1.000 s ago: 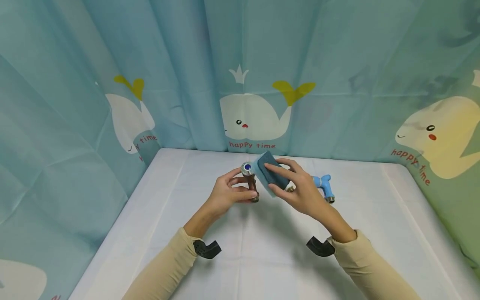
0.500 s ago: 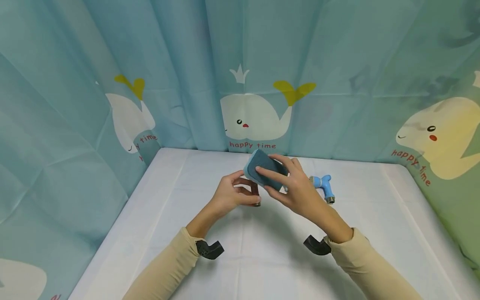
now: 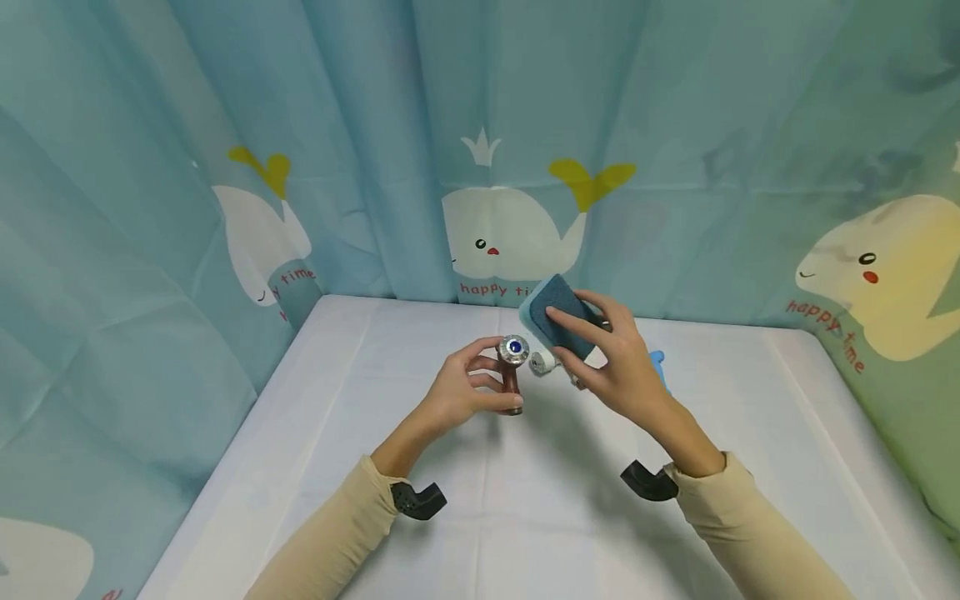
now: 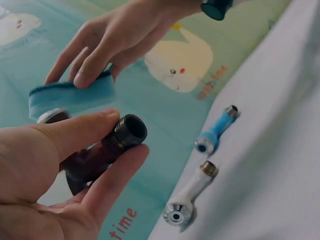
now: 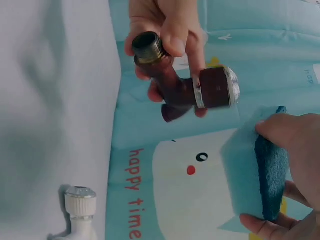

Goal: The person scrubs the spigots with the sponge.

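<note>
My left hand [image 3: 459, 390] holds a dark red-brown angle valve [image 3: 511, 380] upright above the table, thumb near its threaded end and fingers around its body. The silver knob with a blue centre faces up in the head view. In the right wrist view the whole valve [image 5: 175, 87] shows, threaded mouth and knob included. My right hand [image 3: 622, 362] pinches a two-layer sponge [image 3: 564, 321], light blue foam with a darker blue face. A gap separates the sponge [image 5: 272, 172] from the valve's knob in the right wrist view.
On the white-covered table [image 3: 480, 517] lie a white angle valve [image 4: 192, 192] and a blue one [image 4: 216, 131], partly hidden behind my right hand in the head view. A blue-green curtain [image 3: 360, 125] printed with whales stands along the back and sides.
The sponge went left over the valve's knob, covering it half a second ago, then moved back right and up, off it. The left hand keeps its grip, and the knob shows again.
</note>
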Demonstrator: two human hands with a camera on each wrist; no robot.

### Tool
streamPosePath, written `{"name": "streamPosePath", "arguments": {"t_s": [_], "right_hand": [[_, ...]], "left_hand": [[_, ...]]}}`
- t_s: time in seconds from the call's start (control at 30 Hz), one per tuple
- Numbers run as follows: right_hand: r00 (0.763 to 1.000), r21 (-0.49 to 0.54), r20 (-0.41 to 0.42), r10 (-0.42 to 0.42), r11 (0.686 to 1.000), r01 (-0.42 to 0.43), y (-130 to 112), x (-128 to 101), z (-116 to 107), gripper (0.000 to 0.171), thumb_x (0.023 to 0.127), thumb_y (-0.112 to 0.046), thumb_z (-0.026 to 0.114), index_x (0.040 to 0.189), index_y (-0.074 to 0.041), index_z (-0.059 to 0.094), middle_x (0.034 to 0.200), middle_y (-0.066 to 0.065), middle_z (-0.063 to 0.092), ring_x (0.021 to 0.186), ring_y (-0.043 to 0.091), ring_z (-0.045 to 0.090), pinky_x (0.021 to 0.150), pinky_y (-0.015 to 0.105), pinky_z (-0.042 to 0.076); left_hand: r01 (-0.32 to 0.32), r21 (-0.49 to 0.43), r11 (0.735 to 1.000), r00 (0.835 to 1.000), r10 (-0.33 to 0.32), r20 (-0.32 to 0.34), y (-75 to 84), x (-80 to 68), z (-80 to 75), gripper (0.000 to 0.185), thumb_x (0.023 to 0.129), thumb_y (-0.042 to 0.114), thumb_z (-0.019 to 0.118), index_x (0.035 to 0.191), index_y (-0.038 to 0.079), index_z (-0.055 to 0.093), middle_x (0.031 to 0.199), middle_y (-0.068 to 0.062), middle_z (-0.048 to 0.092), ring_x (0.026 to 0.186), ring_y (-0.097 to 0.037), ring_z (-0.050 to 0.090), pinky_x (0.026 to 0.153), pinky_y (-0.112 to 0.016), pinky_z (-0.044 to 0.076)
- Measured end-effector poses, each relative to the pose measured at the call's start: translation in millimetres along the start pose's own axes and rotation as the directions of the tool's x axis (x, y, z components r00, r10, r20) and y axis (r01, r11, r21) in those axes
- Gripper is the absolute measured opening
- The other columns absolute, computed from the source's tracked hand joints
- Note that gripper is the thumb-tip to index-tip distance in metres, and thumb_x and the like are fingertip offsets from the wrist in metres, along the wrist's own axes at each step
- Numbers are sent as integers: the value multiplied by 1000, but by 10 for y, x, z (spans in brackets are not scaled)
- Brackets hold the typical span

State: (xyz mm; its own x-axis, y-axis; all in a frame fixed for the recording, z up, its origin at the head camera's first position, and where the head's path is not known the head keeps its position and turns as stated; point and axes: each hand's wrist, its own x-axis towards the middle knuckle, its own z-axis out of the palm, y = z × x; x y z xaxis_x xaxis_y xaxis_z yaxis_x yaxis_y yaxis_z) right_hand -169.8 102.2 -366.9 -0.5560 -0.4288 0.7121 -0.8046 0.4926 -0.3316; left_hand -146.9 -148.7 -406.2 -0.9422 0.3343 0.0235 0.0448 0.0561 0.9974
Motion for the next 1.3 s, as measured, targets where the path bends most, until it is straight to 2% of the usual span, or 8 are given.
{"name": "streamPosePath", "arguments": {"t_s": [0.23,0.43,0.6,0.73,0.9,1.0,1.13,1.3], "right_hand": [[999,38,4,35,999,-35,52,-73,-4,54,82,-5,86,133,-11,70,143,27,50,122,42,53,87,54,54],[996,53,11,90,995,-90,81,-153,-17,53,82,-6,86,132,-10,71,144,28,50,105,38,59,79,48,53],[992,42,32,121,992,-122,91,-203,-36,53,83,-7,86,133,-11,70,145,26,50,104,36,59,77,47,53],[991,34,43,130,991,-132,102,-240,-41,52,84,-8,85,133,-12,70,145,25,50,104,36,59,78,48,53],[990,37,46,133,990,-135,113,-271,-45,52,83,-7,85,133,-12,70,144,25,51,105,37,59,78,48,53],[989,34,54,139,990,-140,121,-288,-46,52,84,-8,85,133,-12,70,145,25,51,106,37,59,79,49,54],[986,32,71,153,987,-156,125,-313,-54,51,84,-9,85,133,-12,70,145,24,51,108,37,58,81,50,53],[984,26,79,163,986,-165,135,-339,-51,51,85,-10,85,134,-13,70,145,23,51,108,36,58,81,50,54]], "left_hand": [[31,-107,994,999,-33,-19,-25,25,29,51,97,-6,65,144,5,50,121,-23,59,101,-29,71,76,-46,63],[-25,123,992,985,46,-166,-111,13,3,40,96,-1,70,134,6,64,115,-19,66,93,-29,72,68,-40,64],[-82,512,855,930,250,-269,-175,-6,-41,34,89,13,82,120,5,73,123,-15,61,111,-35,58,88,-45,56],[-102,588,802,928,290,-234,-216,-4,-84,28,91,21,81,111,7,69,114,-8,70,104,-27,61,88,-46,50],[-79,402,912,986,130,-100,-236,-30,-118,32,97,22,74,117,11,52,90,-3,75,70,-18,66,66,-32,51],[-49,210,976,998,54,-15,-221,-37,-124,31,103,20,65,124,11,43,91,-11,72,69,-18,61,63,-26,44],[-12,23,1000,999,11,52,-188,-31,-117,21,111,28,46,121,12,36,92,-19,67,70,-15,48,64,-24,35],[54,-184,981,998,-45,51,-103,-38,-88,37,110,53,31,107,16,36,96,-14,65,71,-17,46,67,-24,35]]}}
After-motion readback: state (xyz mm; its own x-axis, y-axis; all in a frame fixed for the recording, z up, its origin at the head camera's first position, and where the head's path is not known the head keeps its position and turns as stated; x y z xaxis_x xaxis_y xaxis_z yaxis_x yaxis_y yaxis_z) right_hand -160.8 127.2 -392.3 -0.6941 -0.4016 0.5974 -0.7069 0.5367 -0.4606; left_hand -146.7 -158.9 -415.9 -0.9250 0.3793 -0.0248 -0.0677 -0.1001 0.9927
